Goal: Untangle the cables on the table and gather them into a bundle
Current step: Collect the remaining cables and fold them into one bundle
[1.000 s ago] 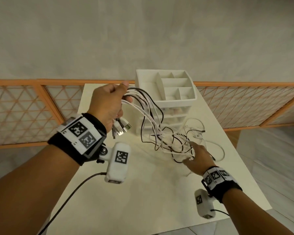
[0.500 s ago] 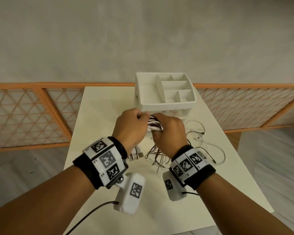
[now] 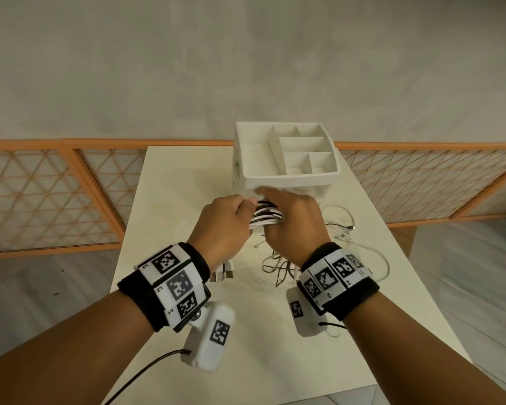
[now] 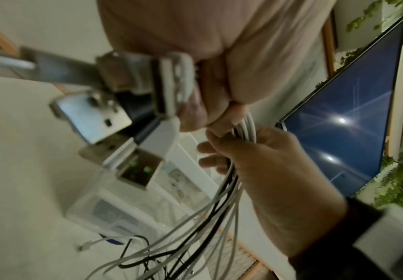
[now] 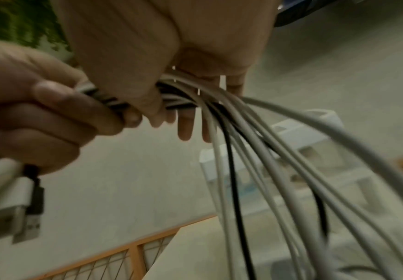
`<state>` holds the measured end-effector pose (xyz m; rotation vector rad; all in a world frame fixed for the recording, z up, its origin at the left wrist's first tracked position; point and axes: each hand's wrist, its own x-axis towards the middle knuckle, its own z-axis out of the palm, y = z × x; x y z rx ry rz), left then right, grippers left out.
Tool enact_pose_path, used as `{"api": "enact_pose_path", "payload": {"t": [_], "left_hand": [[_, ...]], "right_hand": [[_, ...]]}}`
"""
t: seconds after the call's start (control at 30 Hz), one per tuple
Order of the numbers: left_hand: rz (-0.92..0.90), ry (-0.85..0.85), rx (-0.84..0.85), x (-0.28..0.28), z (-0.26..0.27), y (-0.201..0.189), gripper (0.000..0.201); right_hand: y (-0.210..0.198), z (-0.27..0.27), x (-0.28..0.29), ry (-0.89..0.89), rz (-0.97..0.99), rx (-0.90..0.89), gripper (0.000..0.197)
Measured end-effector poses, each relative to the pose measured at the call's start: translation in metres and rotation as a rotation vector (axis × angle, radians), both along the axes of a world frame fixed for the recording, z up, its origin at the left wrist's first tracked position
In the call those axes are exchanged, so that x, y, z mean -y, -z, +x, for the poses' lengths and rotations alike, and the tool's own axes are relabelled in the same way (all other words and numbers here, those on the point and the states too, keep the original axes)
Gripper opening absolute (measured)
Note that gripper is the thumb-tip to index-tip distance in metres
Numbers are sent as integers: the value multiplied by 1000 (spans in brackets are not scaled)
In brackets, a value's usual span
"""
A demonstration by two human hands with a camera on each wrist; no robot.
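A bundle of white and black cables [image 3: 265,216] runs between my two hands, in the air in front of the organizer. My left hand [image 3: 231,217] grips it in a fist, and the USB plugs [image 3: 224,273] hang below the fist. My right hand [image 3: 287,211] touches the left and holds the same cables [image 5: 255,142]: the thumb [image 5: 148,106] is curled under them and the fingers [image 5: 186,128] reach over. From the right hand the strands [image 4: 219,208] drop to a loose tangle [image 3: 281,267] on the table. More thin cable ends [image 3: 348,229] lie to the right.
A white organizer [image 3: 287,176] with open top compartments and clear drawers stands just behind my hands on the white table [image 3: 173,185]. An orange lattice railing [image 3: 56,200] runs behind the table. The table's edges are close on both sides.
My left hand came down from the upper left with the cables. My right hand rose from the tangle to meet it, and its fingers now stretch further over the bundle.
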<state>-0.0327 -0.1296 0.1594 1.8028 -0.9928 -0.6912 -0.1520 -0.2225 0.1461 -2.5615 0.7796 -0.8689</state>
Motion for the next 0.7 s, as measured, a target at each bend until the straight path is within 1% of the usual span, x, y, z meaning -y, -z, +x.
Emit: {"api": "enact_pose_path", "payload": {"t": [0.03,0.1,0.17,0.23,0.3,0.37,0.4,0.47,0.5,0.57,0.6,0.67,0.7], "left_hand": [[-7,12,21,0,-1,-1,47],[-16,17,32,-3,-1,0,50],[-9,-2,-7,-8,3,4,50],[-10,-43,-59,-14,8,8,48],[-16,-63,-83,-19,14,16,49],[6,-39,-88,-21,18,28,54],[18,-22,-111,-20,19,35,55],[63,12,-229,-19,18,48,53],[89,39,-299,-19,17,53,51],[148,93,-414,-20,17,61,52],[166,116,-455,-21,18,62,56],[164,153,-491,-19,20,59,70],[154,171,-482,-17,20,52,76]], "right_hand": [[1,-1,2,10,41,25,43],[8,-9,14,120,202,6,42],[12,-25,30,284,364,-75,43],[17,-43,49,416,527,-66,40],[18,-56,61,460,598,-55,35],[16,-59,67,488,568,-3,19],[12,-57,66,495,532,39,17],[0,-50,59,483,476,136,36],[-7,-46,54,448,462,163,37],[-18,-38,42,354,420,124,37],[-20,-35,36,310,393,80,38],[-19,-31,26,247,350,-7,40],[-17,-28,21,225,339,-41,35]]}}
